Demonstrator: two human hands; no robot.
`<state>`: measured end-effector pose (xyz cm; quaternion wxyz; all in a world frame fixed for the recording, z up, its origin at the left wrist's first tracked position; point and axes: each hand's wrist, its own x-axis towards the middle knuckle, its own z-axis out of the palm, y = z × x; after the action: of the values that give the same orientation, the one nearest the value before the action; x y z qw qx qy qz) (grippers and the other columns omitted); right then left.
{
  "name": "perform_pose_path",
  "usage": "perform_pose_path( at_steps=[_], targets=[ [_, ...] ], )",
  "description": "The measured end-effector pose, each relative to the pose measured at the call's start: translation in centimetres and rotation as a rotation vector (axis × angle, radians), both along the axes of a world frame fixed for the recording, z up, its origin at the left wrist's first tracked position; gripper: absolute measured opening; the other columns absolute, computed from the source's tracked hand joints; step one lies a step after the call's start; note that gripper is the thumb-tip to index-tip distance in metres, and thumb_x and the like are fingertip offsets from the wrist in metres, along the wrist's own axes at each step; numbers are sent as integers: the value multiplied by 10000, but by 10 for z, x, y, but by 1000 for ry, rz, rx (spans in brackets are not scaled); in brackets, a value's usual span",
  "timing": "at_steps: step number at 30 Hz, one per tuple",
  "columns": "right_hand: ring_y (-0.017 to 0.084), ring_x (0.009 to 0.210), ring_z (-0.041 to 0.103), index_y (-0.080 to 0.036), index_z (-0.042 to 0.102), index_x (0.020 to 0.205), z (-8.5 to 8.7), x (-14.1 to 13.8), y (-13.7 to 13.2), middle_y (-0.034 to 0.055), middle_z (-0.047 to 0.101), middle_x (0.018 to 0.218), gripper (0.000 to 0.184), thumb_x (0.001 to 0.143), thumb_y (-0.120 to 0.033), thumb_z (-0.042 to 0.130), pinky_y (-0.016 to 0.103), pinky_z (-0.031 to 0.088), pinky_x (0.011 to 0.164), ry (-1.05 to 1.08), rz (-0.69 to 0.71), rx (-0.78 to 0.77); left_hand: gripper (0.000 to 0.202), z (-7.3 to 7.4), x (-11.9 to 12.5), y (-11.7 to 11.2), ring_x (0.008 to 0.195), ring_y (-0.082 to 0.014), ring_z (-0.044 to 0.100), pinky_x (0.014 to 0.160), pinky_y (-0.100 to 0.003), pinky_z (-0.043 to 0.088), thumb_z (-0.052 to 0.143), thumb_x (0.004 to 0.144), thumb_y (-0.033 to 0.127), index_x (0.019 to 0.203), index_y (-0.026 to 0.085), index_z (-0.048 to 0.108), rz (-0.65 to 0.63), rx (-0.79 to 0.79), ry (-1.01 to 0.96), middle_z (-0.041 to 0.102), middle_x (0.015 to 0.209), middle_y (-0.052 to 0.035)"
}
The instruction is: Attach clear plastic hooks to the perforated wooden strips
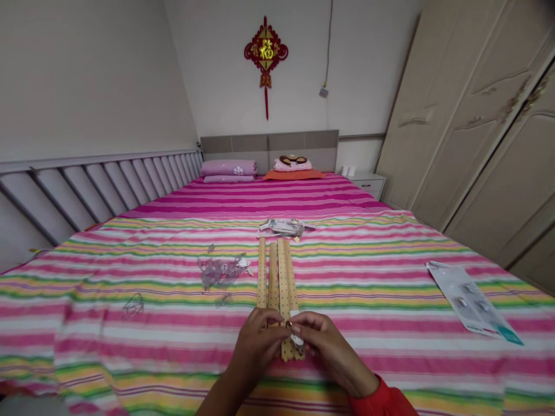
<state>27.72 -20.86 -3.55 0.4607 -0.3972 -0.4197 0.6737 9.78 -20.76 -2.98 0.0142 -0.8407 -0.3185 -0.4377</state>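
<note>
Several long, pale wooden strips with rows of small holes lie side by side on the striped bed sheet, pointing away from me. Over their near ends, my left hand is closed, thumb and forefinger pinched together. Whatever sits in that pinch is too small to make out. My right hand meets it fingertip to fingertip, closed on a small white piece with a metallic-looking end. Both hands partly hide the strips. Left of the strips lies a scatter of crumpled clear plastic bits.
A clear plastic bag of parts lies beyond the strips. At right is a blister pack with small items inside. A thin clear scrap rests at left. Folded bedding sits by the headboard; a wardrobe stands right.
</note>
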Motion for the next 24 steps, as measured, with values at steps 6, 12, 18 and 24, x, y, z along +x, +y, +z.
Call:
perform_pose_path(
  at_steps=[6, 12, 18, 24],
  targets=[
    [87, 478, 476, -153, 702, 610, 4, 3, 1, -17, 591, 514, 287, 578, -419, 806, 199, 349, 469, -59, -13, 74, 212, 1, 6, -4, 798, -132, 559, 681, -242, 454, 539, 846, 135, 927, 267, 684, -17, 104, 125, 633, 892, -38],
    [104, 537, 493, -169, 687, 606, 6, 8, 0, -10, 587, 602, 241, 582, -379, 804, 217, 375, 515, -82, -128, 203, 198, -7, 0, -4, 799, -132, 568, 690, -242, 449, 567, 824, 131, 899, 270, 686, 35, 150, 163, 635, 886, -36],
    [104, 530, 479, -167, 626, 559, 10, 14, -13, 12, 591, 621, 348, 715, -470, 697, 228, 376, 526, 1, -69, 250, 201, 1, -3, -3, 779, -130, 563, 672, -234, 443, 542, 833, 117, 840, 255, 689, 68, 175, 124, 632, 865, -36],
    [45, 357, 363, -181, 664, 801, -4, 11, -5, -71, 523, 494, 324, 655, -453, 763, 192, 261, 402, 40, -118, 105, 217, 6, 5, 2, 762, -124, 552, 660, -229, 436, 516, 858, 128, 851, 256, 691, 17, 147, 68, 625, 844, -33]
  ],
)
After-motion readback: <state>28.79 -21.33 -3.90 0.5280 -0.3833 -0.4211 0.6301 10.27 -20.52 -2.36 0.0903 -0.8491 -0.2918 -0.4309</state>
